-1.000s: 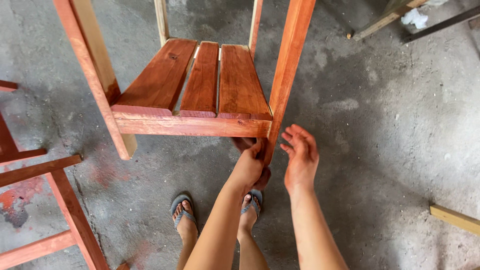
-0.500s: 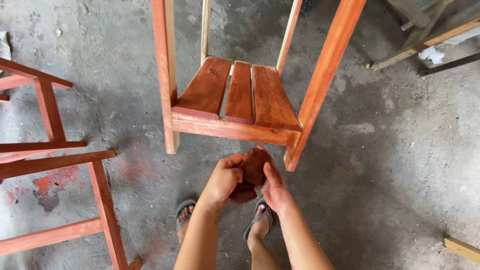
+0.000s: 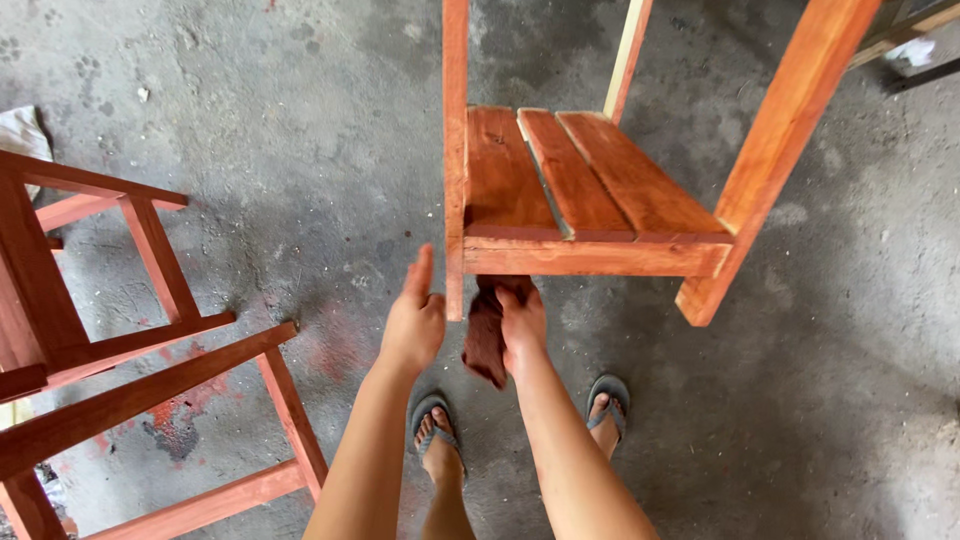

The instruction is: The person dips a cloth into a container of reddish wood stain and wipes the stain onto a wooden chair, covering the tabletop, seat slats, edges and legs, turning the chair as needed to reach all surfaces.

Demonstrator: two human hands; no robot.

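The grey concrete floor (image 3: 250,150) holds a red wooden chair (image 3: 590,200); another wooden frame (image 3: 110,350) stands left of it.

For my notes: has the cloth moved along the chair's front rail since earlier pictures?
Yes. The dark red cloth went from the right front leg toward the left front leg.

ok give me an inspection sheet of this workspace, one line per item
surface: grey stained concrete floor, with red patches near the left frame.
job's things: reddish-stained wooden slatted stool standing upright; dark red-brown rag pressed under its front rail.
clutter: second red-stained wooden frame at left; pale cloth at the left edge; bare timber pieces at top right.
grippers: right hand grips the rag against the stool; left hand open, fingers raised beside the front left leg, holding nothing.
cables: nothing seen.
surroundings: the person's feet in grey flip-flop sandals on the floor; no one else in view.
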